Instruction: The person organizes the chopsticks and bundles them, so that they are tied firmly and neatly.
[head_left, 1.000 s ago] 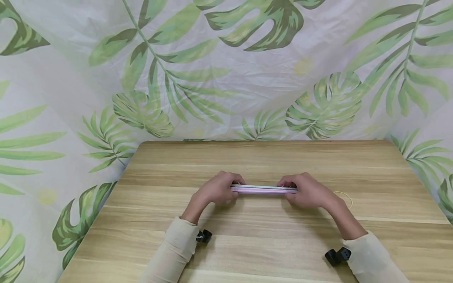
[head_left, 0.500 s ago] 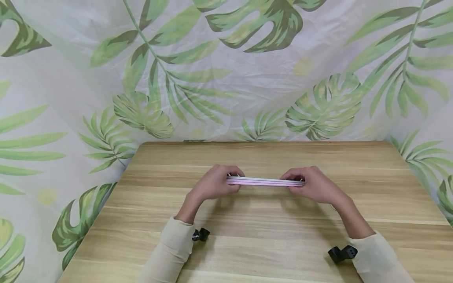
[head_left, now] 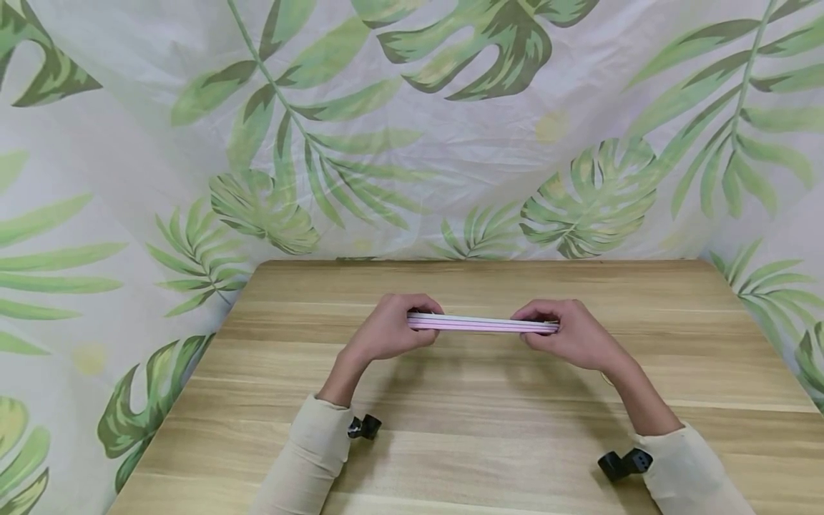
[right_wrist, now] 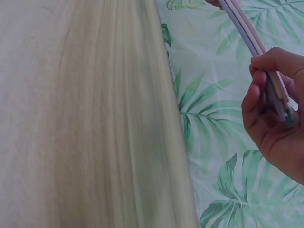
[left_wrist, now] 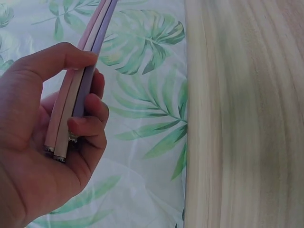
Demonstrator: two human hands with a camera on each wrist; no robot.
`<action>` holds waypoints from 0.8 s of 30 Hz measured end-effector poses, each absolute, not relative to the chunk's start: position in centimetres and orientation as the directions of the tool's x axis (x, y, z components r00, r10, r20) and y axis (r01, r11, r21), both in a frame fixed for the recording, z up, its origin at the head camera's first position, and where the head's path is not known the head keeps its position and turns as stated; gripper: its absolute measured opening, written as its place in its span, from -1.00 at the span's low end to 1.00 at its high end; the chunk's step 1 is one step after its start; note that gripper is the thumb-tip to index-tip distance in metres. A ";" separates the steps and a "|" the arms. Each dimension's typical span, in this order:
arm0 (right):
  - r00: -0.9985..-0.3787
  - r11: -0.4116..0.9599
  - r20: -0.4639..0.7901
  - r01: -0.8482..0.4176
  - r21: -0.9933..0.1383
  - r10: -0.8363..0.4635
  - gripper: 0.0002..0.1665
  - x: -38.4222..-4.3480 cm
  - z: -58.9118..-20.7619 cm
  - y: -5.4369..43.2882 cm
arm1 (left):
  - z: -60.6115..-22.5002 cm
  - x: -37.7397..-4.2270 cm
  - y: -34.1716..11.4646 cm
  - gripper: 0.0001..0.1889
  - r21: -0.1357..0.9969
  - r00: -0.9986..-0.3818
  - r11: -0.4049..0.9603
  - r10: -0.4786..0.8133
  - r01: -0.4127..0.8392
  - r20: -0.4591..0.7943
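Observation:
Above the table, both hands hold a stack of slim pastel strips [head_left: 476,324] level between them. Pink, cream and purple layers lie flush together, with small dark metallic bits at the end in the left wrist view. What kind of thing the strips are, I cannot tell. The left hand [head_left: 391,329] grips one end, its thumb on one side and curled fingers on the other. At the opposite end the right hand [head_left: 573,332] pinches the stack the same way; fingers partly hide that end in the right wrist view.
The wooden table [head_left: 476,443] lies under the hands, with a leaf-printed cloth [head_left: 476,164] behind it. Part of a thin yellow loop [head_left: 607,378] shows beside the right wrist. Small black devices [head_left: 365,427] sit at both sleeves.
Both hands have lifted the strips off the tabletop and moved slightly apart along them. The right forearm now covers most of the yellow loop. In the last half second they moved little.

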State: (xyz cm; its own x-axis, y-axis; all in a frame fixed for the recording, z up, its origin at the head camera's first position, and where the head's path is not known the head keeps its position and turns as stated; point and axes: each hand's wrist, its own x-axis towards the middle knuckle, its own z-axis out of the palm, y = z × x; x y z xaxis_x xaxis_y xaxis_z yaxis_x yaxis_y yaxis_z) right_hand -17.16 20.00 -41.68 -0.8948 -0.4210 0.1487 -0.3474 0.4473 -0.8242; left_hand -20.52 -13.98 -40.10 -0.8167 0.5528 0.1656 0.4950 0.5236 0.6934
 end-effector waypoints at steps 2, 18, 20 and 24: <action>-0.897 0.427 0.152 -0.340 -0.837 -0.416 -0.76 -17.1 -41.8 19.9 | -40.1 -20.5 -13.9 -0.82 0.702 -0.823 0.520 0.544 0.486 0.166; -0.905 0.378 0.209 -0.352 -0.856 -0.369 -0.70 -16.8 -42.4 18.1 | -40.5 -20.1 -12.6 -0.80 0.667 -0.844 0.552 0.484 0.500 0.231; -0.915 0.375 0.207 -0.338 -0.863 -0.347 -0.71 -16.8 -42.5 17.9 | -40.7 -20.0 -12.2 -0.79 0.645 -0.850 0.576 0.463 0.503 0.250; -0.932 0.370 0.193 -0.304 -0.878 -0.307 -0.72 -16.7 -42.6 17.5 | -41.0 -19.8 -11.6 -0.76 0.551 -0.852 0.652 0.442 0.521 0.282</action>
